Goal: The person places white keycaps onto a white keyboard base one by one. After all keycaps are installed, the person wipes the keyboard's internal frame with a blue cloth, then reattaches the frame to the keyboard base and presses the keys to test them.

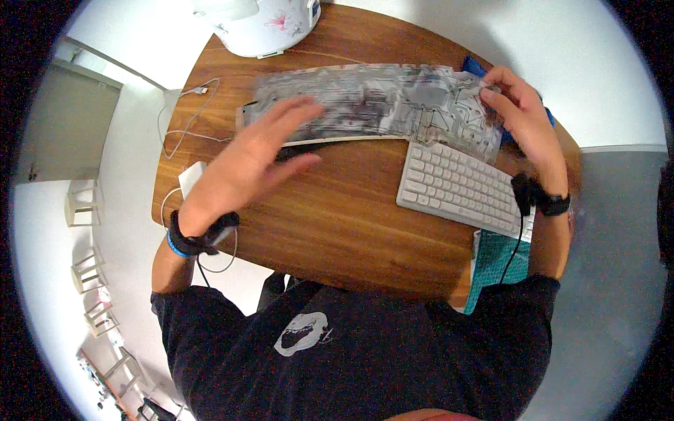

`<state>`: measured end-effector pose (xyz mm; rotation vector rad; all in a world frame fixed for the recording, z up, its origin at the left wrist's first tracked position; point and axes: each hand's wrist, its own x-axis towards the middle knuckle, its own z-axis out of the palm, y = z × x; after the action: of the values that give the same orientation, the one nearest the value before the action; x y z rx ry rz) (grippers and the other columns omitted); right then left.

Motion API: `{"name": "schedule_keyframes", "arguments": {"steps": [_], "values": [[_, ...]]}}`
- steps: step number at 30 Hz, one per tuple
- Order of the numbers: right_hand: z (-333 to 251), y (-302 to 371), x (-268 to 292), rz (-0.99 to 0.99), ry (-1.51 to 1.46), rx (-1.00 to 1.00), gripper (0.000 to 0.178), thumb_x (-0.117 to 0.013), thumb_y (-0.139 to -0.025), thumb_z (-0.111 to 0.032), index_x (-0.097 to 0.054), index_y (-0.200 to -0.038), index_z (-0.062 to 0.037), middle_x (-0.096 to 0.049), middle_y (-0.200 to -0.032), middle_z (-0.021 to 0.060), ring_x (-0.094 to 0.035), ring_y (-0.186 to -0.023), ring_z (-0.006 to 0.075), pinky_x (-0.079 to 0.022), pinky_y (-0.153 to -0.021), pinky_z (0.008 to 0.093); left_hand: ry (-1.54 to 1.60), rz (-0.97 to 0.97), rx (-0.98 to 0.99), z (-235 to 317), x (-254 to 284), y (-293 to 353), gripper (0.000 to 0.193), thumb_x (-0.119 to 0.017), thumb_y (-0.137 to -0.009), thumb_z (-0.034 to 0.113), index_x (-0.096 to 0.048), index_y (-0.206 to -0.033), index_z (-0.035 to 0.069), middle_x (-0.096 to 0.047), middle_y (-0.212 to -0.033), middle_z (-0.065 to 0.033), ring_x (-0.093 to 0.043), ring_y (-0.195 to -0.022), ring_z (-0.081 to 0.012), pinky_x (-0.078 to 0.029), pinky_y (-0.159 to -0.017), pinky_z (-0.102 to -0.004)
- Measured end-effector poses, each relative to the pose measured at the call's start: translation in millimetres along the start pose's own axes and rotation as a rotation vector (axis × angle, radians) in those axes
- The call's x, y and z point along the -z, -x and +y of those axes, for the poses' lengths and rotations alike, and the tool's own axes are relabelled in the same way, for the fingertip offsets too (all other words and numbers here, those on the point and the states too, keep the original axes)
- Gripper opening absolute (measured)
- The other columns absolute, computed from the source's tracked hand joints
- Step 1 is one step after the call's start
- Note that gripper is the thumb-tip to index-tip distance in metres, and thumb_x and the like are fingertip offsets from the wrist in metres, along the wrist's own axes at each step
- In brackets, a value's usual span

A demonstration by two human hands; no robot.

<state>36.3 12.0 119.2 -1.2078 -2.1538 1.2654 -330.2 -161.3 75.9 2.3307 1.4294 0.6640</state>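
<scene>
A see-through keyboard membrane printed with dark circuit lines stretches across the far part of the table, blurred at its left. Under its left part shows the pale edge of a keyboard shell. At the membrane's right end, the thumb and fingers of my right hand pinch its edge. My left hand is over the left end, smeared by motion, with fingers stretched and thumb apart, and nothing shows in it. The membrane's right corner overlaps the top of a white keyboard section with keys, lying at a slant below my right hand.
A white flower-patterned pot-like appliance stands at the far left. A thin cable with a USB plug and a white block lie on the left. A green cutting mat is at the near right. Something blue sits behind the membrane.
</scene>
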Motion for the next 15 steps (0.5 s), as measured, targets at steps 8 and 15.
{"name": "schedule_keyframes", "arguments": {"steps": [8, 15], "values": [[-55.9, 65.3, -87.3, -0.115, -0.212, 0.403, 0.025, -0.076, -0.091, -0.015, -0.061, -0.108, -0.0059, -0.063, -0.103, 0.0063, -0.064, -0.089, 0.0172, -0.054, -0.082, 0.0311, 0.913, -0.268, 0.135, 70.0, -4.1, -15.2, 0.087, -0.052, -0.105, 0.053, -0.014, -0.163, 0.0, -0.03, -0.164, -0.016, -0.03, -0.151, -0.0258, -0.025, -0.123, -0.0396], [-73.9, 52.7, -93.9, -0.379, 0.228, 0.648, 0.049, -0.078, -0.089, -0.024, -0.063, -0.13, -0.0031, -0.065, -0.129, 0.0203, -0.063, -0.118, 0.0388, -0.049, -0.1, 0.0451, 0.991, -0.143, 0.163, 60.7, -5.7, -28.1, 0.06, -0.048, -0.109, 0.049, -0.052, -0.148, 0.004, -0.057, -0.145, -0.008, -0.053, -0.132, -0.0175, -0.045, -0.11, -0.0353]]}}
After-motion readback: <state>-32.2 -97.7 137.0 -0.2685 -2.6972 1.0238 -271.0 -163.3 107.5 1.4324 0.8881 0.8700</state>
